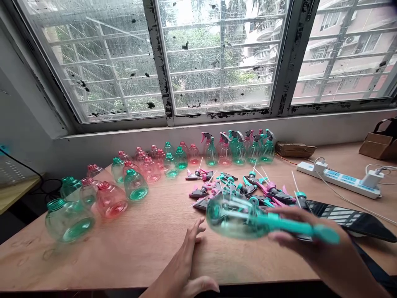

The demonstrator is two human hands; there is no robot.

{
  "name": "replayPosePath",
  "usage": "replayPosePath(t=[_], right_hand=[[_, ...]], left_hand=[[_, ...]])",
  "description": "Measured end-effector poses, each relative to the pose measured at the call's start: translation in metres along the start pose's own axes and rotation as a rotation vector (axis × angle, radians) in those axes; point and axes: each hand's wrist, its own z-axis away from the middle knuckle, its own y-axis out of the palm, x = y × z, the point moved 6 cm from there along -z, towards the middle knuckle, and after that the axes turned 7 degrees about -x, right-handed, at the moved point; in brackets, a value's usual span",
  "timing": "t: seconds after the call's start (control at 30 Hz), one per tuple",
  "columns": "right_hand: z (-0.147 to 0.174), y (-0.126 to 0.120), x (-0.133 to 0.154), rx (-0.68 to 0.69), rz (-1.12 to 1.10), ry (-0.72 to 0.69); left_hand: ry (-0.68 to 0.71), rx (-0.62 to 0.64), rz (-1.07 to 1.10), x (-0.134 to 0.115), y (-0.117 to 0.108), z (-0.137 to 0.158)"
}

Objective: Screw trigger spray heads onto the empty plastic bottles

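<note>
- 1 green spray bottle [235,219] is held sideways by the right hand [322,244].
- The left hand [189,256], spread wide, is near this bottle's base.
- Beyond both hands lie spray heads [271,189].
- Left of both hands stand other bottles [136,186].

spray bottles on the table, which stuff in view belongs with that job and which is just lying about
Part of the job, it seems:
green spray bottle in the right hand
loose spray heads
bottles without heads
bottles with heads fitted, by the window

Probably just lying about:
white power strip
black flat-screened device
flat brown package
brown box at far right
</note>
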Motion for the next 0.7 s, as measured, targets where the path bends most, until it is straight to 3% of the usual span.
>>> replayPosePath(t=[0.07, 0.13, 0.23, 0.3, 0.47, 0.7], right_hand=[[-0.047, -0.006, 0.014, -0.038, 0.112, -0.151], [-0.101, 0.004, 0.023, -0.02, 0.297, -0.324], [-0.175, 0.035, 0.008, 0.08, 0.43, -0.309], [-0.209, 0.057, -0.009, 0.112, 0.503, -0.274], [-0.244, 0.106, -0.049, 0.221, 0.626, -0.184], [-0.264, 0.142, -0.06, 0.339, 0.587, -0.159]], left_hand=[[-0.027, 0.015, 0.006, -0.003, 0.0, 0.001], [-0.05, 0.027, -0.004, -0.006, -0.001, 0.002], [-0.07, 0.064, -0.005, -0.01, -0.004, 0.002], [-0.072, 0.093, -0.009, -0.012, -0.007, 0.002], [-0.039, 0.111, -0.043, -0.017, -0.011, 0.001], [-0.032, 0.132, -0.075, -0.025, -0.011, -0.001]])
